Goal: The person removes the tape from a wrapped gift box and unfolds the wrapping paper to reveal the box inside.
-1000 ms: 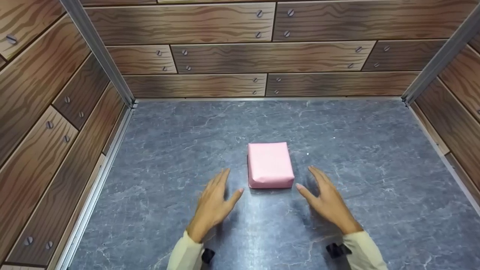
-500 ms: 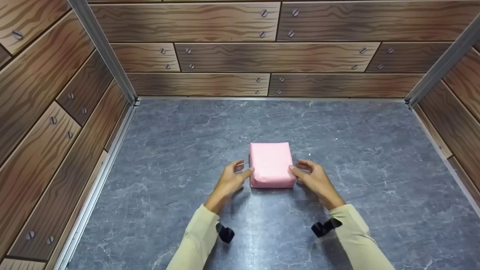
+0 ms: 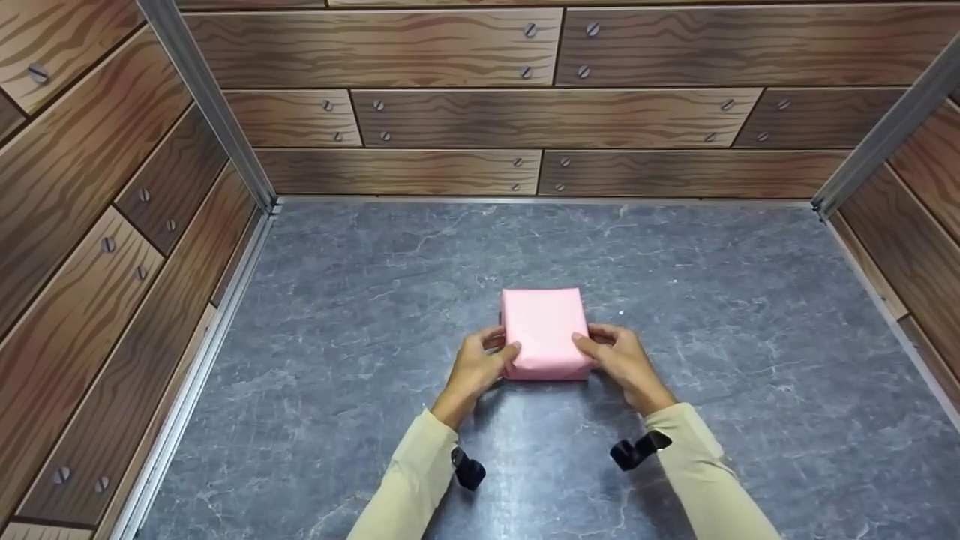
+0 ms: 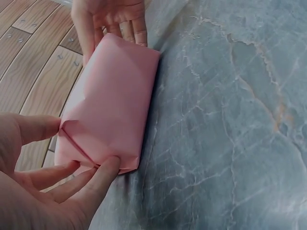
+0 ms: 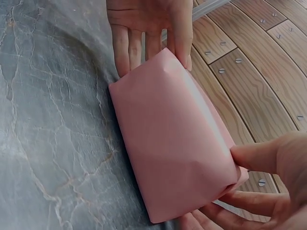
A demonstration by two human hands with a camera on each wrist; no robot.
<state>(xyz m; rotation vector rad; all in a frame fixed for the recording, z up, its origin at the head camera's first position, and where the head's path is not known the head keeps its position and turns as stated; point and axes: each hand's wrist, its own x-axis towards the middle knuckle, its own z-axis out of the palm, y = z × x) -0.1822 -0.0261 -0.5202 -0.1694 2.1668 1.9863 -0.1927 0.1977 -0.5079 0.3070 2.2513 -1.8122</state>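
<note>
A pink paper-wrapped box [image 3: 544, 326] sits near the middle of the grey marbled surface. My left hand [image 3: 478, 366] grips its left end, thumb at the top edge and fingers against the side. On the opposite end my right hand [image 3: 621, 362] holds it the same way, thumb on the top edge. A folded paper flap shows on the end of the box [image 4: 108, 105] by the left fingers in the left wrist view. In the right wrist view the right fingers [image 5: 254, 203] reach partly behind and under the box's end.
Wood-patterned panels [image 3: 450, 116] stand at the back, with more on the left [image 3: 90, 300] and right. Metal rails [image 3: 210, 375] run along the surface's edges. Black wrist cameras [image 3: 469, 470] hang at both cream sleeves [image 3: 409, 472].
Both hands have come forward and inward from either side of the pink box and now grip its two ends. The box stays in about the same place.
</note>
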